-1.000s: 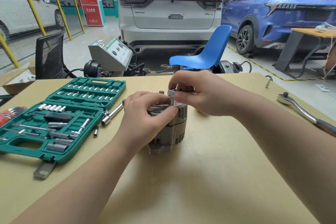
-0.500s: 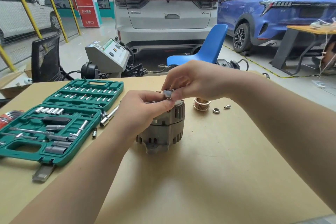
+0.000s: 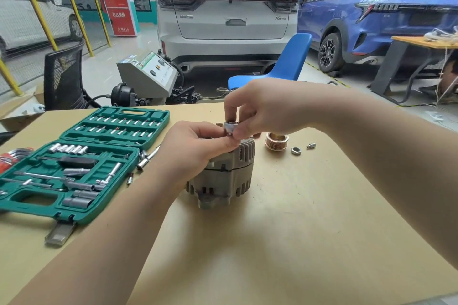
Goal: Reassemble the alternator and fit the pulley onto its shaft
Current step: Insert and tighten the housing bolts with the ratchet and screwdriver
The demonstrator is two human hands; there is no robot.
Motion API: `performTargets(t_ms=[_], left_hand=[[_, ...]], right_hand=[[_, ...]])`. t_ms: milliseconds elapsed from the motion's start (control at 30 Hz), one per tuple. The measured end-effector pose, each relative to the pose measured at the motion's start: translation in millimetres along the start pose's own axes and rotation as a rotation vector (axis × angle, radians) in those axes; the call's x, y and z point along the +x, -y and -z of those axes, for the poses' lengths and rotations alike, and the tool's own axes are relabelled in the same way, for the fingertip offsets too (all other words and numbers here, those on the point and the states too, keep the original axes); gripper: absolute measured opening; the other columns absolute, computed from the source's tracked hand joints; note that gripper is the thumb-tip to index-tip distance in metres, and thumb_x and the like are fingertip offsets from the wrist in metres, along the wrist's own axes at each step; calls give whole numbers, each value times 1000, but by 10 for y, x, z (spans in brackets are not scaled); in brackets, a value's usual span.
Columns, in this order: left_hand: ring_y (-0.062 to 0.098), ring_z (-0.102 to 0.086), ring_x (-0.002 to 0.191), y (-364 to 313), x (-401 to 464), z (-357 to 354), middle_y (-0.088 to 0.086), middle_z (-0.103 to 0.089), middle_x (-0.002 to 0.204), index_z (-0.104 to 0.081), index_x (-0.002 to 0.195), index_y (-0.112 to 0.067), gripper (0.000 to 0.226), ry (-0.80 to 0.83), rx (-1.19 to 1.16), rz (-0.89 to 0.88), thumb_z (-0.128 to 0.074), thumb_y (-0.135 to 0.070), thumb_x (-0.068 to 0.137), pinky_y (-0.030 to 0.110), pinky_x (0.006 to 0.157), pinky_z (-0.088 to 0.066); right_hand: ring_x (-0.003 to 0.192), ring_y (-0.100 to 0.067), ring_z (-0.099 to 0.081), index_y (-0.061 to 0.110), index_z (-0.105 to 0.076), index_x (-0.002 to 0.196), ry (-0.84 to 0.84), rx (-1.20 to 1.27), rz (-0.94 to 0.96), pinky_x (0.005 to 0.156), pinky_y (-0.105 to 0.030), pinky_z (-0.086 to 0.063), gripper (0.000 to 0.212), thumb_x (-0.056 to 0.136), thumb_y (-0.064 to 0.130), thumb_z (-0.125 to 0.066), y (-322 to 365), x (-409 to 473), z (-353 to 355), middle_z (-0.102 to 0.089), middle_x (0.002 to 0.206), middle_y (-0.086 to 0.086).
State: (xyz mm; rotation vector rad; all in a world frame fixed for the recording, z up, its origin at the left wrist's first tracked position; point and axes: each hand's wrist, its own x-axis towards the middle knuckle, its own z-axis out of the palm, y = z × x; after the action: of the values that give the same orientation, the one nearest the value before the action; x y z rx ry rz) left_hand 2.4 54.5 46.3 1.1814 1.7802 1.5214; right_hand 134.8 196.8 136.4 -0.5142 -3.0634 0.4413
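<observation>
A grey alternator (image 3: 226, 176) stands upright in the middle of the tan table (image 3: 309, 230). My left hand (image 3: 195, 148) grips its upper housing from the left. My right hand (image 3: 265, 109) pinches a small silver ring-shaped part (image 3: 229, 128) just above the alternator's top; the shaft under it is hidden by my fingers. The copper-coloured grooved pulley (image 3: 276, 142) lies on the table to the right of the alternator, with a nut (image 3: 296, 150) and a small bolt (image 3: 311, 145) beside it.
An open green socket set case (image 3: 74, 163) lies at the left, with an extension bar (image 3: 148, 158) and loose bits next to it. Red-handled hex keys (image 3: 12, 156) sit at the far left edge. A blue chair (image 3: 285, 64), a tester and parked cars stand beyond the table.
My right hand has lifted slightly above the alternator with the silver part, uncovering the pulley, nut and bolt on the table. My left hand stays on the housing.
</observation>
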Motion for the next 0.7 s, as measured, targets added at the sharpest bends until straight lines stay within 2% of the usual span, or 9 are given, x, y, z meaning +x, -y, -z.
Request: performTargets(t_ms=[67,133,200,300,367,467,567,667,700], left_hand=[[4,-71,81,0,1,15,0,-82,87,-88,88,-34,4,16,4,5,-89,-35,84,26,76,-51],[4,-70,79,12,0,26,0,-82,86,-88,86,-36,4,-1,16,4,-89,-38,83,24,73,-51],[3,-71,78,24,-7,32,-3,-82,86,-87,85,-39,10,-30,34,-12,-90,-46,79,15,65,-51],[-5,-71,83,40,-13,26,-13,-81,85,-86,83,-42,11,-49,83,-39,-92,-46,75,3,61,-44],[-7,-71,84,49,0,22,-15,-81,85,-86,82,-42,9,-50,98,-47,-92,-41,76,4,61,-43],[-2,-71,82,36,19,17,-9,-81,84,-87,82,-38,7,-39,76,-31,-92,-39,78,20,72,-47],[4,-72,86,16,17,31,-2,-82,88,-88,84,-33,14,4,17,-15,-92,-43,75,30,84,-50],[10,-74,88,5,11,61,3,-83,92,-88,87,-30,17,41,1,-6,-95,-38,74,35,89,-53],[12,-74,88,6,9,65,4,-83,92,-88,87,-30,20,37,2,-6,-94,-41,72,36,89,-53]], right_hand=[[92,-11,-73,43,-68,100,55,110,28,82,-48,-62,9,94,40,-75,-40,15,30,-76,96,23],[97,-16,-72,42,-72,103,53,186,17,91,-54,-60,11,93,39,-77,-58,9,16,-76,97,21],[80,-10,-73,37,-74,98,-17,170,-7,73,-41,-63,13,91,47,-77,-26,-15,-24,-77,87,17],[52,-9,-68,26,-71,86,-110,-4,-65,48,-25,-49,27,91,53,-73,62,-31,-100,-75,66,9],[50,-13,-68,22,-69,81,-146,-164,-78,50,-25,-46,34,90,54,-69,133,-37,-143,-73,61,4],[64,-16,-68,25,-67,81,-180,-262,-60,52,-29,-44,31,91,54,-70,171,-42,-137,-71,67,5],[67,-7,-69,35,-68,91,-80,-71,-44,52,-26,-48,16,92,50,-72,105,-40,-40,-75,75,15],[91,-16,-73,42,-70,99,15,139,-20,76,-42,-59,11,91,43,-78,29,-36,4,-77,93,21],[92,-19,-73,42,-71,99,14,174,-24,76,-44,-59,12,90,42,-79,19,-34,0,-78,94,19]])
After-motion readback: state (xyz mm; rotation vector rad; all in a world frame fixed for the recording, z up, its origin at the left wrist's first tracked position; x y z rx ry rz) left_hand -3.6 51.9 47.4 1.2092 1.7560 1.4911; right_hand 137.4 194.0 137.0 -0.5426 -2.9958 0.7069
